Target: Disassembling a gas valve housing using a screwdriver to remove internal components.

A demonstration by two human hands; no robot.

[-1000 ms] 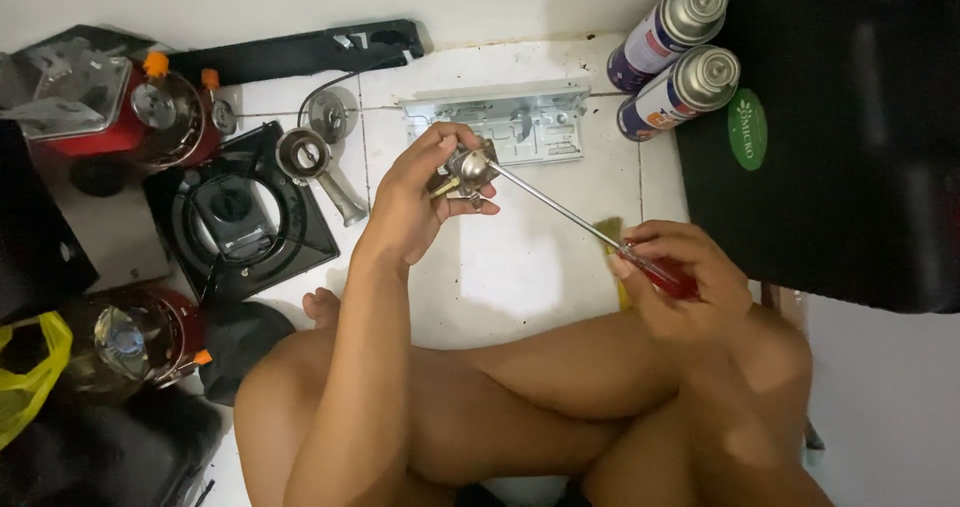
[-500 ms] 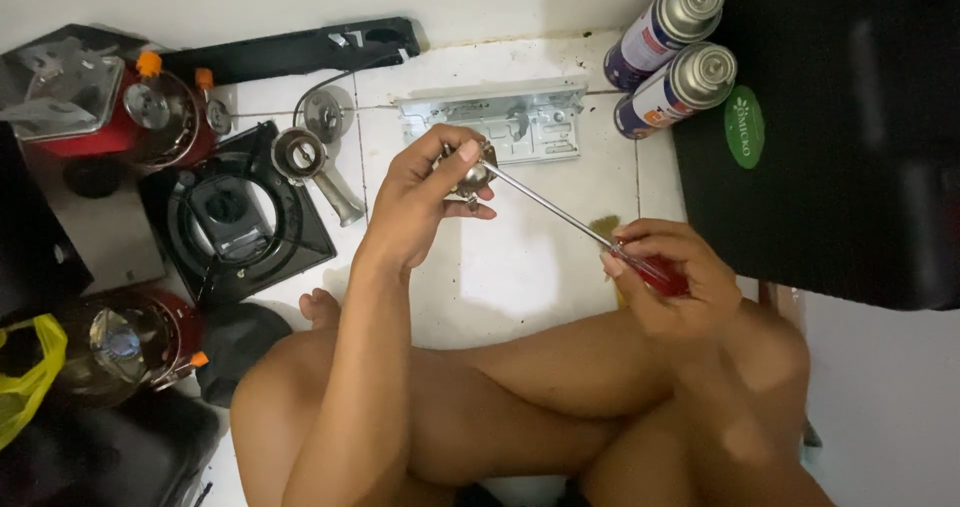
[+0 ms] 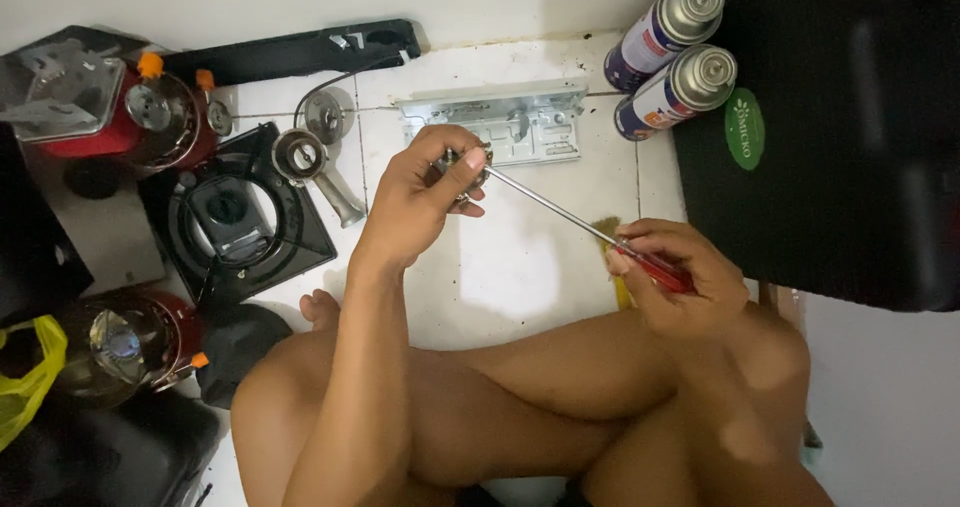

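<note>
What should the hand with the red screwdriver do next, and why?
Probably turn the screwdriver. Its tip already sits against the small metal part that the left hand holds above the tiled floor, and the right hand grips the red handle. Whether the tip sits in a screw is too small to tell.

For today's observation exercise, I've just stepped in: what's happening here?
A person sits cross-legged on a tiled floor. The left hand holds a small metal part; the right hand grips a red-handled screwdriver whose tip meets that part. A metal bracket lies beyond, two gas cans at the upper right, a black burner plate on the left.
</note>
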